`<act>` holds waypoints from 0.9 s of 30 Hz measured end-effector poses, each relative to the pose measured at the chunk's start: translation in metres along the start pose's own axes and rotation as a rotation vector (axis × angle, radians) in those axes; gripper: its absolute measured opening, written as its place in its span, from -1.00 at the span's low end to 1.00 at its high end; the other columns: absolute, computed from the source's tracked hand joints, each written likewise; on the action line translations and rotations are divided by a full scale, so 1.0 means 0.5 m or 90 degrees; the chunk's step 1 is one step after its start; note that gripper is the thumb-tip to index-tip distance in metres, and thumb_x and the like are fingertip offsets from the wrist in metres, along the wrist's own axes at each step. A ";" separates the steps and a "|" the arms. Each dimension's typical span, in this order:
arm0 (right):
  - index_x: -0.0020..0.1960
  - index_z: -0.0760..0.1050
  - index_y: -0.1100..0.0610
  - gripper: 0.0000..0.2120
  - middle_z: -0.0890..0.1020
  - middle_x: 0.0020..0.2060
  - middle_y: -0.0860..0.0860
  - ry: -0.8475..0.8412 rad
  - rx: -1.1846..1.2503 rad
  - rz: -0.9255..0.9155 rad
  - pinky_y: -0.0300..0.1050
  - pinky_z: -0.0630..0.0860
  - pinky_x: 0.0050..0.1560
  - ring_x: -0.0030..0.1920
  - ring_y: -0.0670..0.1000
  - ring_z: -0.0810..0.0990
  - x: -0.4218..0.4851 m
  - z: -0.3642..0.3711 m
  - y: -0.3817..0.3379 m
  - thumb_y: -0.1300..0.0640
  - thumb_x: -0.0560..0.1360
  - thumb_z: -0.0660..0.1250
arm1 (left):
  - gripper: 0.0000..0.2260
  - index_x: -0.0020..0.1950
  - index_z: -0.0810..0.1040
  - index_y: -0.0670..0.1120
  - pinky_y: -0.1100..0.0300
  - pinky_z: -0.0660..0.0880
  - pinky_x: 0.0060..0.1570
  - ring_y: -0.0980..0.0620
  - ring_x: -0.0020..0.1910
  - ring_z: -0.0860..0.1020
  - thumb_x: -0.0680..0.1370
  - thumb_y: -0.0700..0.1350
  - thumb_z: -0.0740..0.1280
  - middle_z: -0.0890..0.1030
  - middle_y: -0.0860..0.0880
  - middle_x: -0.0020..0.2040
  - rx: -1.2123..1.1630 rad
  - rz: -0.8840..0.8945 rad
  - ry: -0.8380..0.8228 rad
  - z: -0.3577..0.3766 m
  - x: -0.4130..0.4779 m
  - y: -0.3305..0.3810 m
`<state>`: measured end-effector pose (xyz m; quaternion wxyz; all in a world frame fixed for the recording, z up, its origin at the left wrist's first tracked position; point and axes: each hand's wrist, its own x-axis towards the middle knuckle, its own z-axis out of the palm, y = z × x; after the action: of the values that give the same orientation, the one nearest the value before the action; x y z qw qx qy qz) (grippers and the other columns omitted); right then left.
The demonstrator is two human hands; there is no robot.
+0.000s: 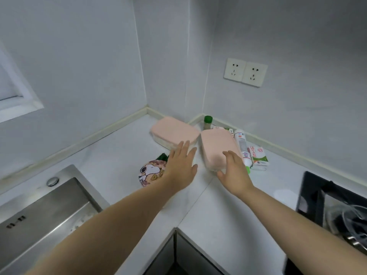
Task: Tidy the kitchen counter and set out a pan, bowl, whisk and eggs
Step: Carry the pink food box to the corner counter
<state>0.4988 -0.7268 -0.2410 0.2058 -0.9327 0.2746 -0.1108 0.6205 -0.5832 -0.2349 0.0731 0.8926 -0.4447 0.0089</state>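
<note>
Forearms extend from the lower edge toward the corner of the bench (228,215), where the clutter sits. The left hand (181,165) is open, fingers straight, holding nothing, hovering just short of the left pink-lidded container (174,130) and partly covering a cartoon-print item (151,171). The right hand (234,171) lies on the near end of the right pink-lidded container (216,147), fingers almost straight on the lid and thumb spread beside the end wall; no closed grip is visible.

No pan, bowl, whisk or eggs can be identified; the object on the hob (311,191) is too cropped to name.

Hazards:
- The white bottle (241,143) lies just beside the right container. Sliding the container sideways would probably roll it into the packet (259,156).
- Lifting by one end would likely tilt the container and could loosen the lid.
- The green-capped jar (208,122) behind could topple if the container is pushed rearward.
</note>
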 end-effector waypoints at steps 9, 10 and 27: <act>0.47 0.17 0.22 -0.38 0.27 0.43 0.15 -0.065 0.076 0.144 -0.07 0.17 0.40 0.46 0.12 0.19 0.131 -0.006 0.145 0.11 0.50 0.33 | -0.71 0.33 0.42 -0.20 0.13 0.38 0.24 -0.07 0.28 0.44 0.64 -0.16 0.12 0.46 -0.12 0.29 -0.341 -0.163 -0.172 0.068 0.177 0.066; 0.48 0.17 0.21 -0.37 0.27 0.44 0.15 -0.075 0.093 0.160 -0.07 0.19 0.38 0.46 0.12 0.20 0.154 -0.005 0.158 0.09 0.50 0.33 | -0.73 0.27 0.47 -0.22 0.09 0.42 0.24 -0.11 0.25 0.47 0.63 -0.18 0.13 0.51 -0.15 0.23 -0.367 -0.194 -0.189 0.088 0.202 0.069; 0.29 0.44 0.22 -0.62 0.57 0.10 0.15 -0.117 0.297 0.463 -0.09 0.47 0.04 0.09 0.16 0.54 0.335 0.026 0.200 0.11 0.52 0.21 | -0.49 0.51 0.18 -0.08 -0.10 0.32 0.29 -0.15 0.42 0.26 0.61 0.01 0.23 0.26 -0.09 0.47 -0.892 -0.610 -0.326 0.191 0.316 0.064</act>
<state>0.5944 -0.8926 -0.2817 0.4601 -0.7101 0.5329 -0.0065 0.6859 -0.7407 -0.3128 0.4971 0.7077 0.0712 -0.4971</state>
